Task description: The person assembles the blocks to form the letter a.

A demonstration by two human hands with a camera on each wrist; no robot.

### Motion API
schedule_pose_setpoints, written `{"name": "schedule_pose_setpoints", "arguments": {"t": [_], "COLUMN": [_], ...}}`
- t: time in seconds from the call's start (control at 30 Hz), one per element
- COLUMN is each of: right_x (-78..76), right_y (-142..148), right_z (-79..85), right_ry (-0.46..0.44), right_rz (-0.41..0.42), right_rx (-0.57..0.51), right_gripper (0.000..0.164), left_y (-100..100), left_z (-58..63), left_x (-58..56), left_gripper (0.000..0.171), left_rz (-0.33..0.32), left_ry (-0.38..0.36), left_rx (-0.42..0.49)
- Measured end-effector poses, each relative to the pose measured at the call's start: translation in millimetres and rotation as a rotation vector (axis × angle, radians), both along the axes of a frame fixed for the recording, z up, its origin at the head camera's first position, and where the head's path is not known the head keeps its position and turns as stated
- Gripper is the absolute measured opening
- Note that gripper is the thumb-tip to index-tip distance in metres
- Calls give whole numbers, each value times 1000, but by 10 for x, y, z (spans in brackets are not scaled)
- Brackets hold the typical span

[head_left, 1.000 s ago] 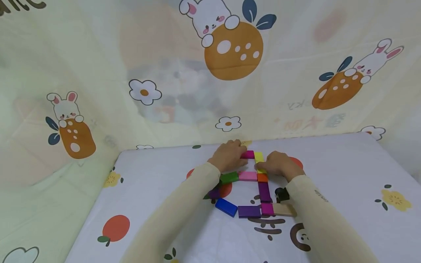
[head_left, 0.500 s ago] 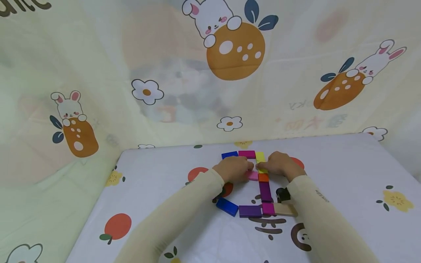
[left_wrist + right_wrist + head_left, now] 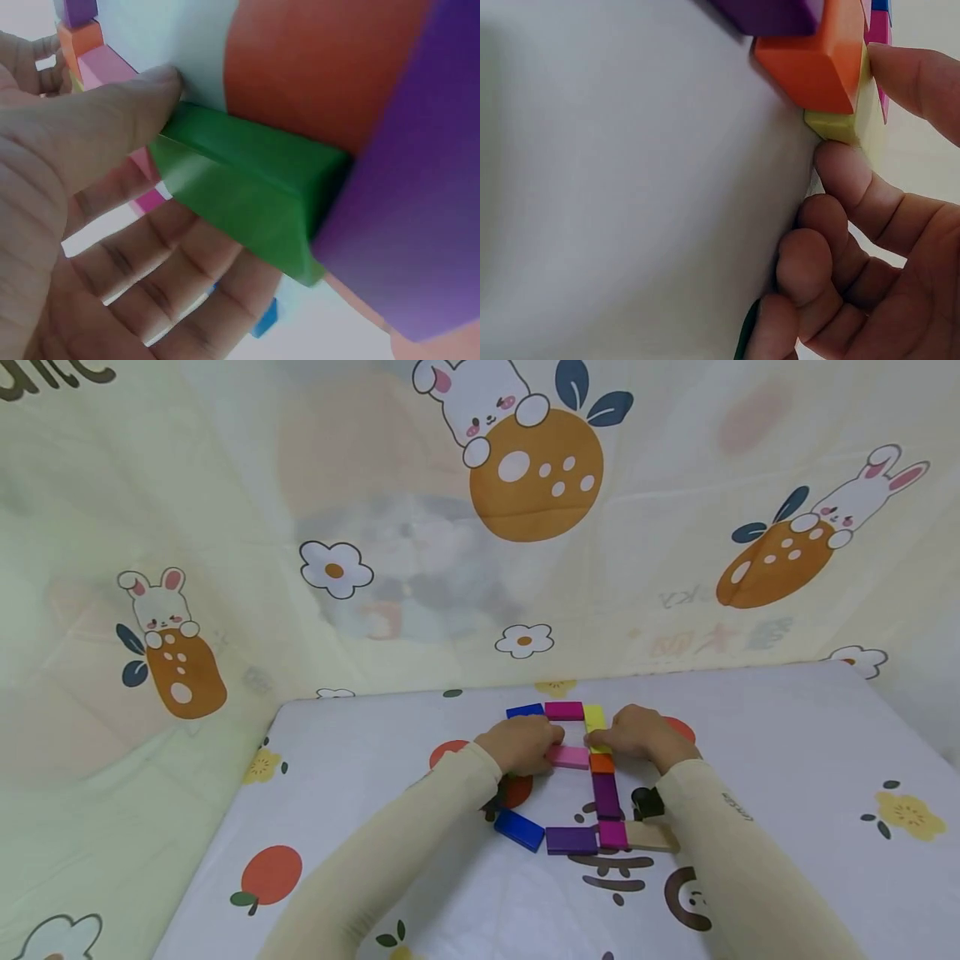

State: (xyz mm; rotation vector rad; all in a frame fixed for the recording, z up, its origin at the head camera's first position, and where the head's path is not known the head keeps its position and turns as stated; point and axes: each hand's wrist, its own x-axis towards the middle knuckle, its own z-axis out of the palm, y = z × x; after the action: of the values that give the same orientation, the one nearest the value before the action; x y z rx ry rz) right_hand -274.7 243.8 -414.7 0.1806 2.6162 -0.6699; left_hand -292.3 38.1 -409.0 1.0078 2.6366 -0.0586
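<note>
Toy blocks lie end to end on the table. My left hand (image 3: 521, 745) holds the green block (image 3: 240, 180), thumb at its near edge and fingers along its far side. Against the green block's left end stands the pink block (image 3: 568, 757); a purple block (image 3: 405, 180) is close by its other end. My right hand (image 3: 641, 733) pinches the yellow block (image 3: 594, 718) between thumb and index finger. An orange block (image 3: 814, 64) touches the yellow one. In the head view, the green block is hidden under my left hand.
A magenta block (image 3: 564, 711) and a blue block (image 3: 525, 710) line the far side. Nearer are a second blue block (image 3: 519, 831), a violet block (image 3: 572, 841) and a tan block (image 3: 651, 836). A black piece (image 3: 647, 802) sits beside my right wrist.
My left hand has come back from the far magenta block, uncovering the far blue block, and moved over the green block. My right hand stays at the yellow block.
</note>
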Motion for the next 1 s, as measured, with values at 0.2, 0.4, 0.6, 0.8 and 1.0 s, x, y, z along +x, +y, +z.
{"name": "schedule_pose_setpoints", "arguments": {"t": [0.2,0.4,0.6,0.8,1.0], "right_x": [5,9,12,47,79], "right_y": [10,22,26,36,34], "right_z": [-3,-18,-27,-20,-29], "right_ry": [5,-8,-11,-3,18], "right_rz": [10,-1,-18,-28,-24], "right_rx": [3,8,-6,-22,-26], "right_gripper": [70,76,78,66,57], "left_y": [-43,-57,-85,-66,-51], "left_z": [12,-4,77,112,-50], "left_x": [-19,-20,105,473,753], "left_gripper": [22,25,39,41,50], "left_rz": [12,24,-64,-206,-289], "left_ry": [-36,-22,90,35,36], "left_rx": [10,6,37,62,9]}}
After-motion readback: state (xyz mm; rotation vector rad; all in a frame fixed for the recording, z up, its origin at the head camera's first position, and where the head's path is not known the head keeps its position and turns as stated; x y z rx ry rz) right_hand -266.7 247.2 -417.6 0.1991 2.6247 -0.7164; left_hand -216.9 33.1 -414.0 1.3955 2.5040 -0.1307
